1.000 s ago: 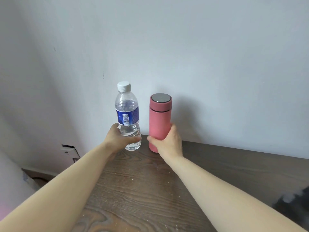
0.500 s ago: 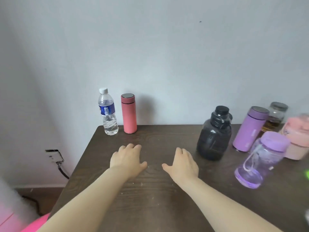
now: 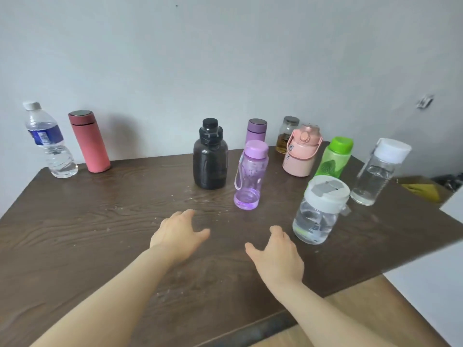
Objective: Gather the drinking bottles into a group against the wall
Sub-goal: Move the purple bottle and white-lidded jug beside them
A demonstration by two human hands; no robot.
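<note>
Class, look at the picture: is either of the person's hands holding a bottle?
No, the left hand and right hand both hover open above the table, touching no bottle.

- The left hand [image 3: 176,235] is out in front, palm facing down, low over the tabletop [image 3: 75,221].
- Its fingers [image 3: 186,215] are spread a little and point forward. The thumb sticks out to the right.
- The left hand holds nothing.
- The right hand [image 3: 276,259] is out in front too, palm down, just beside the left hand.
- Its fingers [image 3: 278,231] curl loosely and point forward. The thumb sticks out to the left.
- The right hand holds nothing.
- Both arms are bare and reach in from the bottom of the view.
</note>
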